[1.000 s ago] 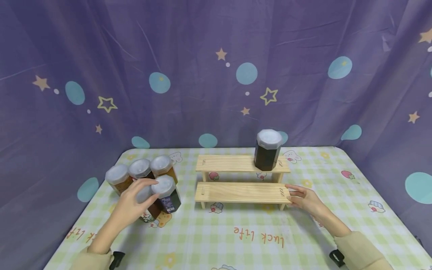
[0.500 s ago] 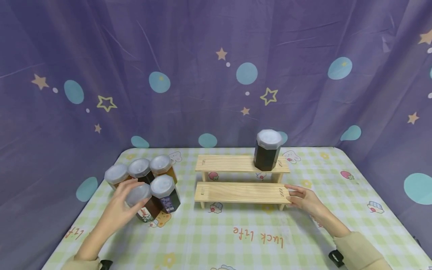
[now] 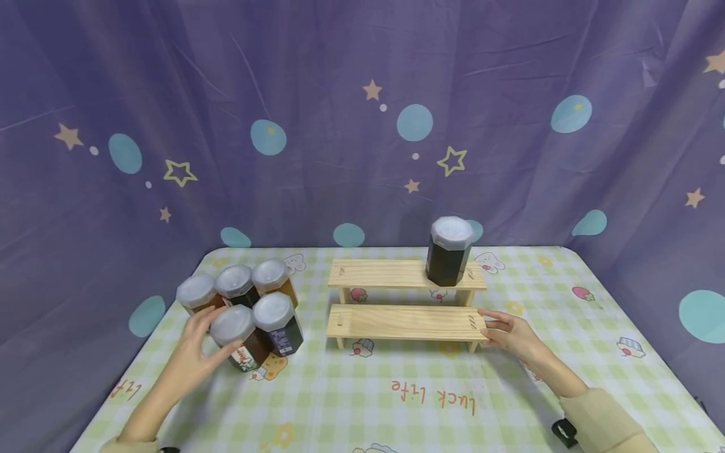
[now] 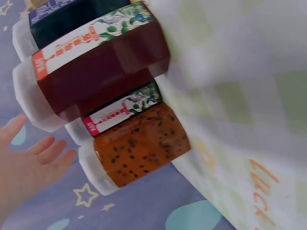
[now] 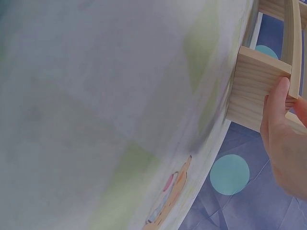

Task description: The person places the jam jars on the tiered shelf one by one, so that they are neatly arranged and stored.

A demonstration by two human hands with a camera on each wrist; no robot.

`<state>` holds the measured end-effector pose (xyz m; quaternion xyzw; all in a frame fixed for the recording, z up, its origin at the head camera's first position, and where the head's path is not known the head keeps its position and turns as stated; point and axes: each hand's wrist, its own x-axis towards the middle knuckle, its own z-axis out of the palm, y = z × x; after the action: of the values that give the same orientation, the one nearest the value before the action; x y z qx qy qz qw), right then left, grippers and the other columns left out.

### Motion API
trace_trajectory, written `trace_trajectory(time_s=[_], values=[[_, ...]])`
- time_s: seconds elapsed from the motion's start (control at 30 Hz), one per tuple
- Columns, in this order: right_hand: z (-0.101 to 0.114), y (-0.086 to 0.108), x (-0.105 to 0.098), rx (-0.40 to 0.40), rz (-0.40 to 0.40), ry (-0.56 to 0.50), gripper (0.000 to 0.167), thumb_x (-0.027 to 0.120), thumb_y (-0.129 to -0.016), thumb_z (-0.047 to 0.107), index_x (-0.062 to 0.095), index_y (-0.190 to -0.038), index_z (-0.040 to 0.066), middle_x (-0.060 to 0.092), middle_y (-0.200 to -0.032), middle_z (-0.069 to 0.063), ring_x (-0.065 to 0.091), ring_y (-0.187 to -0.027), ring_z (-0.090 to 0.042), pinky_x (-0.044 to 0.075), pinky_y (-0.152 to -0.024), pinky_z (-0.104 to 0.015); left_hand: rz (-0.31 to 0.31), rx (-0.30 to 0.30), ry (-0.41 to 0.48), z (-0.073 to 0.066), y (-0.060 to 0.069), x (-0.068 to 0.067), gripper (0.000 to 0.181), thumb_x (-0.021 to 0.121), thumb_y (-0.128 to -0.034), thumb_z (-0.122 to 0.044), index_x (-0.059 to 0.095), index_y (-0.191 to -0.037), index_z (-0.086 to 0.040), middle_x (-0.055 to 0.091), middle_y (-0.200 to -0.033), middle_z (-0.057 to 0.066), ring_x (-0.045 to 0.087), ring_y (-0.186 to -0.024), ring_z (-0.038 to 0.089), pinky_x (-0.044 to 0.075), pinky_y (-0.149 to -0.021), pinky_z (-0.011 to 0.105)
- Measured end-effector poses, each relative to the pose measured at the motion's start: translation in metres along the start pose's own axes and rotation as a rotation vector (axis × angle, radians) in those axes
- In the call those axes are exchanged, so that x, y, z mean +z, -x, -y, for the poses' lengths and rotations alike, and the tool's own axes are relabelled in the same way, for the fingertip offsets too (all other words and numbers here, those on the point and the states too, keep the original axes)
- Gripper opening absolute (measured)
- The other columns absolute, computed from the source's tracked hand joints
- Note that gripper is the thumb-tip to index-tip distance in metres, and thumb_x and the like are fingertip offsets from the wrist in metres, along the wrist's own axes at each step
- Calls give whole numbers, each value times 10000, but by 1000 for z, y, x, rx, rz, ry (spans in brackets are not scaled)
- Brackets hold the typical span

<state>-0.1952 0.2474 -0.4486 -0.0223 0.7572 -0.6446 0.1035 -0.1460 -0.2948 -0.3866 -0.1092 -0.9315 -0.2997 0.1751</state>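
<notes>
My left hand (image 3: pixel 187 358) has its thumb and fingers spread around the lid of a dark red jam jar (image 3: pixel 249 349) with a white label. In the left wrist view the fingers (image 4: pixel 48 152) stand a little apart from that jar's white lid (image 4: pixel 36 98). A dark jar with a purple label (image 3: pixel 286 336) stands beside it. My right hand (image 3: pixel 515 340) pinches the right end of the lower tier of a two-step wooden shelf (image 3: pixel 396 322); in the right wrist view its thumb and a finger (image 5: pixel 277 103) meet the board's edge.
Behind the two front jars stand an orange seeded jar (image 4: pixel 144 143), a dark jar (image 3: pixel 236 283) and an amber jar (image 3: pixel 273 277). Another dark jar (image 3: pixel 447 258) sits on the upper tier's right end. A checked cloth (image 3: pixel 340 402) covers the table; a purple curtain (image 3: pixel 340 63) hangs behind.
My left hand has moved left and down, away from the purple-labelled jar to around the dark red jar's lid, and its fingers have spread. The right hand stays on the shelf.
</notes>
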Motion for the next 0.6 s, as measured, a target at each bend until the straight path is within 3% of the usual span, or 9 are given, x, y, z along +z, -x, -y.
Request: trace_trajectory(time_s=[0.3,0.6], values=[[1,0,-1,7,-5,4,536,554,-853,28,317,-1318,-95,451,-1185,-304,608,-839,-154,498,-761,-364,28,-76,45,11,4,5,800,720,-734,-229,265,-1353,-6,239,-1290,289,288,-1133,480,266,-828,661],[0,-1,0,7,-3,-13,536,555,-846,7,315,-1313,-104,515,-1127,-258,607,-828,-134,502,-753,-359,78,-165,218,17,4,10,884,700,-762,-186,114,-1395,5,219,-1330,317,300,-1160,474,275,-902,589]])
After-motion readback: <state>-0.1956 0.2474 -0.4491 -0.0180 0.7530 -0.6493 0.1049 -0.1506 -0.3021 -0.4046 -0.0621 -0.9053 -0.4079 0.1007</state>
